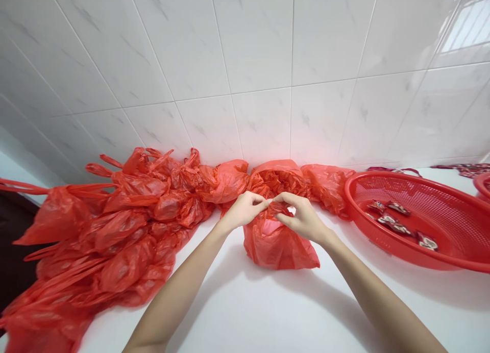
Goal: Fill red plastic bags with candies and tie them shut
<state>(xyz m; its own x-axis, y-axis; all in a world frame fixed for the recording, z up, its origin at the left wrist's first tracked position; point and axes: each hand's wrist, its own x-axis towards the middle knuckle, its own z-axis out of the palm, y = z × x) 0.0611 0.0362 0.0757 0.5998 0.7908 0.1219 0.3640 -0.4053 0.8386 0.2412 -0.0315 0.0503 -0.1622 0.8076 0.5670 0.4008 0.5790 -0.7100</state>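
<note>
A red plastic bag [279, 248] stands on the white table in front of me, with something pink showing through its mouth. My left hand [248, 208] pinches the gathered top of the bag from the left. From the right, my right hand [300, 215] grips the same top, thumb and index finger curled around the plastic. The fingertips of both hands nearly meet over the bag. What else lies inside is hidden by the red film.
Many filled red bags [126, 225] are heaped on the left, with more along the tiled wall [260, 118]. To the right, a red plastic basket [401, 248] holds several small wrapped packets [394, 224]. The white table [245, 312] extends beneath everything.
</note>
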